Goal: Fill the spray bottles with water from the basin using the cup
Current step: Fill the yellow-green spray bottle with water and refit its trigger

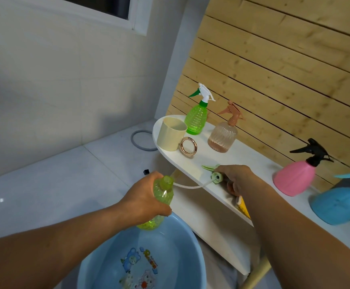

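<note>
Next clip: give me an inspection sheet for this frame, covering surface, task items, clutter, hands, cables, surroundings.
Surface: white shelf against slatted wood wall.
Job's things: blue basin below; cream cup, green spray bottle, clear amber bottle, pink bottle, blue bottle on shelf.
Clutter: gold ring.
Hands: left hand holds uncapped yellow-green bottle; right hand holds its sprayer head.
Cables: nothing seen.
Surroundings: grey ring on tiled floor.

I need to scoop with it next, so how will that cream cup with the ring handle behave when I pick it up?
The cream cup looks like thin plastic and shows nothing inside, so it is probably light and stiff. It stands upright near the rounded end of the white shelf, so a careless push might slide it off. Its gold ring handle looks smooth and glossy, possibly slippery in a wet hand.
</note>
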The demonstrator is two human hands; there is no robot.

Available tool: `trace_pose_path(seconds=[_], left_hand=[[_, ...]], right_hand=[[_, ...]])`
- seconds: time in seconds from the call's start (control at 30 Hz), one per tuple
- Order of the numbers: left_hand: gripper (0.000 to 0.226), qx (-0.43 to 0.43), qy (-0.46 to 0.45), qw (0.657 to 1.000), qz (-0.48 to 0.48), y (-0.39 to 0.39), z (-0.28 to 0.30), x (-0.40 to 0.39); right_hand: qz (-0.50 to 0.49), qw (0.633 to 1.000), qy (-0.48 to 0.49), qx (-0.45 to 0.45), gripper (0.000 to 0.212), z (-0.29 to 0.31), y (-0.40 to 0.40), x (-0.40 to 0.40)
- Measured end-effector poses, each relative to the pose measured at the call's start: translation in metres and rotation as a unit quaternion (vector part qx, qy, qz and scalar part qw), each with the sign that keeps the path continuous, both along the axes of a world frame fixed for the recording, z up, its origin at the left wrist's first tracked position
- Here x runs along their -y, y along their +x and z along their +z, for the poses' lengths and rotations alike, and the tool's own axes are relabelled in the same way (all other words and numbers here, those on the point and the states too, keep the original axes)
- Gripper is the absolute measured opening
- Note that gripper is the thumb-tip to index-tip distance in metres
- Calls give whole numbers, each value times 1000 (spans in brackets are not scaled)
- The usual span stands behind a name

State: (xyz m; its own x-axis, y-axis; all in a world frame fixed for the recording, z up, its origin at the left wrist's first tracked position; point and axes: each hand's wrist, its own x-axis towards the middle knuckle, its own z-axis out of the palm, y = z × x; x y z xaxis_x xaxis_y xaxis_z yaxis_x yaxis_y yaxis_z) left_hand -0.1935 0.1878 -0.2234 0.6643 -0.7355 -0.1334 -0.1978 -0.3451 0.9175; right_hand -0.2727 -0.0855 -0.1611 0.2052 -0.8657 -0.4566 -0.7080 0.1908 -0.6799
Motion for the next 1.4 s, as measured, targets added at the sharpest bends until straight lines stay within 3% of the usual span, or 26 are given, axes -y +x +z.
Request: trace_pose_path(seconds=[0.13,0.27,0.53,0.7,0.9,1.2,1.4], left_hand=[[69,3,3,1000,2,2,-1,-2],[69,3,6,1000,7,4,-3,-6],[68,8,16,1000,14,3,-2,-13],[68,11,12,1000,9,-2,1,-12],[69,8,0,1000,-2,-7,4,-10],[64,8,-25,1000,-7,-10,7,-9],[64,16,-41,999,-6,-13,11,-6]], right_hand=[[-15,997,62,41,25,2,-3,0],[-15,993,49,106,30,25,-6,-1],[87,952,-179,235,19,116,-4,-56],[141,912,-308,230,17,141,3,-87],[192,878,-382,216,19,146,0,-122],[354,823,-370,245,20,116,-12,-168],[414,833,-307,203,17,75,-36,-158]])
